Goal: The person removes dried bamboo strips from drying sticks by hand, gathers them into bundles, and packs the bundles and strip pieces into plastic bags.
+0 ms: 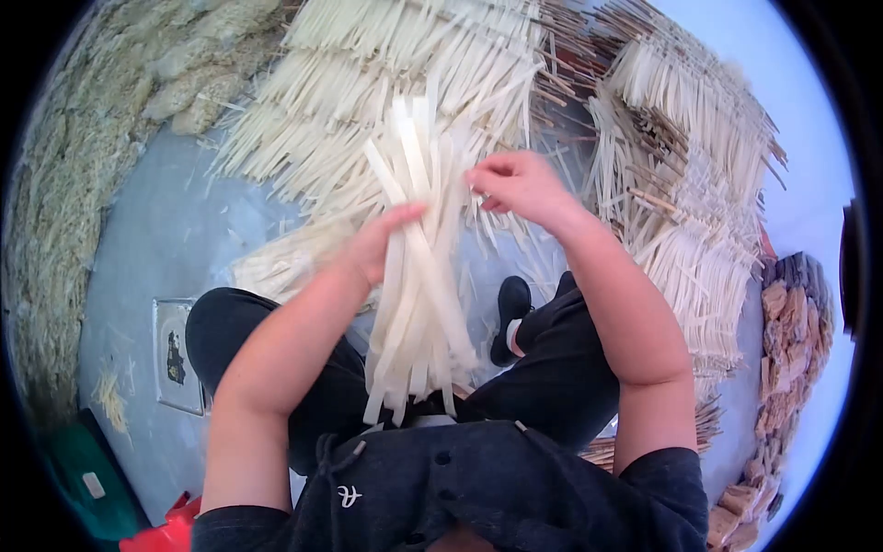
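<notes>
A loose bundle of pale, flat strips (418, 248) stands above my lap, its strips crossing and fanning out at both ends. My left hand (391, 235) is wrapped around its middle from the left, thumb across the front. Just right of the bundle's upper part is my right hand (510, 184), with thumb and fingers curled together in a pinch. Whether a strip is between those fingertips is blurred.
Layered heaps of similar strips (395, 55) lie ahead, and more strips on thin sticks (708, 184) are stacked at right. A rough beige pile (83, 166) rises at left. A metal tray (175, 354) lies by my left knee; brown chunks (786, 340) line the far right.
</notes>
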A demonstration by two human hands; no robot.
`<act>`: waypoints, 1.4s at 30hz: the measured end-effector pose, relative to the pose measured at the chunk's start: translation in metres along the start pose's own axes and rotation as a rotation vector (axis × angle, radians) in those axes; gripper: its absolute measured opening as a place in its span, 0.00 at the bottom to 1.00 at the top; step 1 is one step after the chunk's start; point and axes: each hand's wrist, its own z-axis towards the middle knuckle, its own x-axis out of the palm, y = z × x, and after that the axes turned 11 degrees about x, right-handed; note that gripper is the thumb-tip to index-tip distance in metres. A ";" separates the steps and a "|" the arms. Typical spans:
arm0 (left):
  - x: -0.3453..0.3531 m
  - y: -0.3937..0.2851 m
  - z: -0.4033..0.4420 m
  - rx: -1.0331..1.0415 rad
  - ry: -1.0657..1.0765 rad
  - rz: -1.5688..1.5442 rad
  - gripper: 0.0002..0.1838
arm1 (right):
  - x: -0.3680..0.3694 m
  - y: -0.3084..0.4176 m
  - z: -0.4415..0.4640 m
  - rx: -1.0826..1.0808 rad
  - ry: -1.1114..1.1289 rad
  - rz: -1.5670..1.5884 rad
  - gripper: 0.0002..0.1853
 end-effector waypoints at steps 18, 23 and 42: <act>-0.017 0.053 0.009 -0.266 0.128 -0.321 0.30 | -0.007 -0.044 0.103 -0.146 0.074 0.193 0.30; -0.021 0.053 0.004 -0.232 0.155 -0.399 0.31 | 0.013 -0.038 0.095 -0.162 -0.042 0.375 0.24; -0.002 0.059 0.001 -0.325 0.266 -0.150 0.38 | 0.016 -0.027 0.077 -0.191 0.382 0.113 0.27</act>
